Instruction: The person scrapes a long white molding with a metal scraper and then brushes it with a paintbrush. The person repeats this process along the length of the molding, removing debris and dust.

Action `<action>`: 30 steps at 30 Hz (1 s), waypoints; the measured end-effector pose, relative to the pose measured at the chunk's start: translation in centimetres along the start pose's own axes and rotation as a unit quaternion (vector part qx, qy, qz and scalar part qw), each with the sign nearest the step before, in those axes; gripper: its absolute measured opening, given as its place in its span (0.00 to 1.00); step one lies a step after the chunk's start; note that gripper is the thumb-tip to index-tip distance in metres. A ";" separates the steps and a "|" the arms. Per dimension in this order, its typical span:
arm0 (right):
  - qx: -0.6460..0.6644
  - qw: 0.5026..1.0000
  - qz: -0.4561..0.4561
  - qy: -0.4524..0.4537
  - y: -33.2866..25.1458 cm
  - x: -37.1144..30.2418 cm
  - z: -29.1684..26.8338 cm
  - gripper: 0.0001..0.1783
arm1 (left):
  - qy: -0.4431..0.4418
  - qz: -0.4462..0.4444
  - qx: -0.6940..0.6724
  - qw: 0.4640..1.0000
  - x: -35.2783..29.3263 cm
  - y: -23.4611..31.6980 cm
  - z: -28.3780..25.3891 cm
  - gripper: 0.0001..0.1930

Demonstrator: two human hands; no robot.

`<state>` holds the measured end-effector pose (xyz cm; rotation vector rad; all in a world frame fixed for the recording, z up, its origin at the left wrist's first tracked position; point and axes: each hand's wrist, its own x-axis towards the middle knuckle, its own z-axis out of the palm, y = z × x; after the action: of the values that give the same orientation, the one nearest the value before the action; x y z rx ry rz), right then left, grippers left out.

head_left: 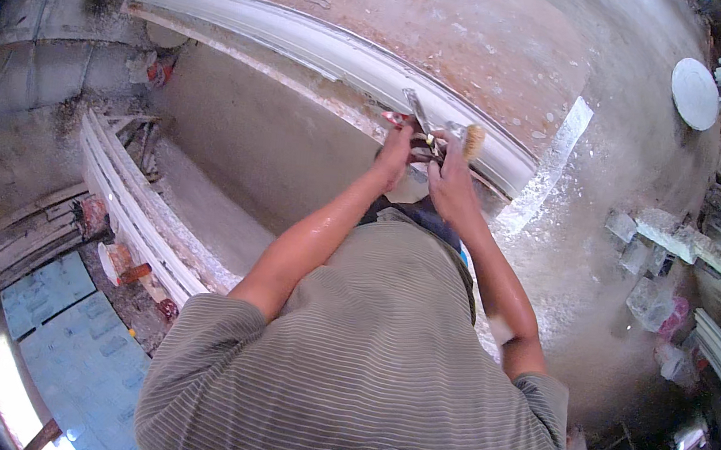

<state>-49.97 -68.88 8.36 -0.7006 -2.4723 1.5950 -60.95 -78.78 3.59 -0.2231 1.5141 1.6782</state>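
Observation:
My left hand and my right hand are close together in front of my waist, at the near edge of a long white moulding. Fingers of both hands are closed around a small cluster of tools. A flat metal scraper blade sticks up and away from between them. Beside my right fingers shows a brush with tan bristles. Something small and red is by my left fingertips. Handles and dark parts between the hands are partly hidden, so which hand bears which tool is hard to make out.
The moulding lies along the edge of a dusty pinkish tabletop. More long white mouldings rest at left, above blue panels. At right are a white disc, plastic bags and white debris on the floor.

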 end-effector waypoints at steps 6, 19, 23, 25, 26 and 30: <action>0.020 0.995 0.096 -0.031 3.2 -0.3 -2.4 0.22 | 0.094 0.067 -0.085 0.990 1.5 2.7 -8.8 0.18; 0.011 1.000 -0.010 -0.009 0.5 1.5 -1.5 0.26 | -0.046 -0.019 -0.105 0.993 -0.1 4.4 -10.2 0.27; -0.150 0.977 -0.152 -0.011 -4.1 4.0 4.0 0.29 | -0.122 -0.091 -0.164 0.975 1.5 5.8 -6.1 0.28; -0.211 0.958 -0.194 0.010 -5.7 4.9 4.4 0.28 | -0.071 -0.058 -0.172 0.981 1.7 7.1 -4.9 0.27; -0.207 0.961 -0.180 0.025 -5.6 5.3 4.3 0.29 | -0.079 -0.063 -0.150 0.984 2.0 7.0 -5.5 0.27; -0.274 0.945 -0.163 0.076 -5.1 7.0 3.3 0.41 | -0.031 -0.067 -0.029 0.997 1.7 7.4 -6.4 0.26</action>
<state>-58.90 -70.28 10.44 -0.4076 -2.7401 0.7140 -69.50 -83.06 6.36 -0.2934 1.3759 1.6088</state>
